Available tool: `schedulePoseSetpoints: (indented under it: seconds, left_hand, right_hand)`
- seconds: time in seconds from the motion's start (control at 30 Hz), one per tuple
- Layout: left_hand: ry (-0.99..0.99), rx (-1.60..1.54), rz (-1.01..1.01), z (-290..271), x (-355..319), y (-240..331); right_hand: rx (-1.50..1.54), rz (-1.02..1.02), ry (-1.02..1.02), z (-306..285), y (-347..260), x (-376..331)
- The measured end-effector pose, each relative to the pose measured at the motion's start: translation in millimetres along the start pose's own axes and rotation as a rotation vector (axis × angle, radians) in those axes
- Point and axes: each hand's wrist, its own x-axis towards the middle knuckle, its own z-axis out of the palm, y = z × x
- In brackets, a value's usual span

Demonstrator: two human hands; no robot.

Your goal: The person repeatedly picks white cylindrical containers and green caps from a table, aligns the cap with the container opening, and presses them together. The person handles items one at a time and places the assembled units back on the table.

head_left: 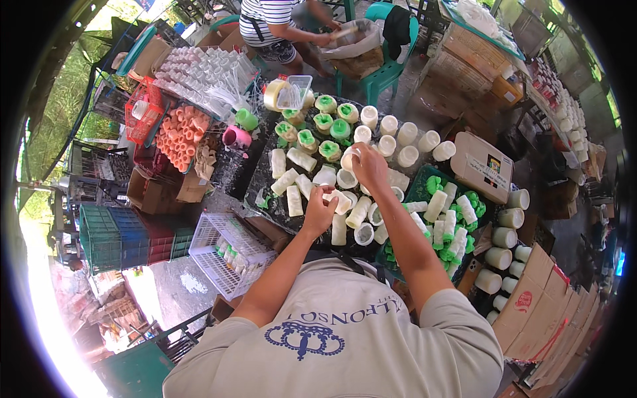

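A white plastic cup (348,159) sits tipped in the right hand (369,168), whose fingers (353,154) curl around its rim, above the middle of the dark surface (255,186). Just below and to the left, the left hand (319,211) has its fingers closed on a white cylinder (340,200) that lies among other white cups and cylinders scattered on their sides. Behind them stand green-topped cups (325,126) in a cluster, with upright white cups (398,136) in rows to their right. Right of the hands a dark green tray (419,189) holds white cylinders mixed with green lids. A white basket (225,255) sits at the lower left, and a red crate of orange tubes (180,136) farther left. At the far side another person (279,30) in a striped shirt sits beside a green chair (385,66)
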Motion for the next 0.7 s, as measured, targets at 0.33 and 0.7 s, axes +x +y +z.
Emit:
schedulePoseSetpoints:
  seconds: [0.33, 0.7]
  left_hand:
    - [-0.001, -0.112, -0.121, -30, -7, -37]
    - [-0.061, -0.150, -0.143, -37, 12, -38]
  right_hand:
    - [-0.129, 0.064, -0.171, 20, 40, 23]
    - [-0.663, -0.105, -0.088, -2, 109, 41]
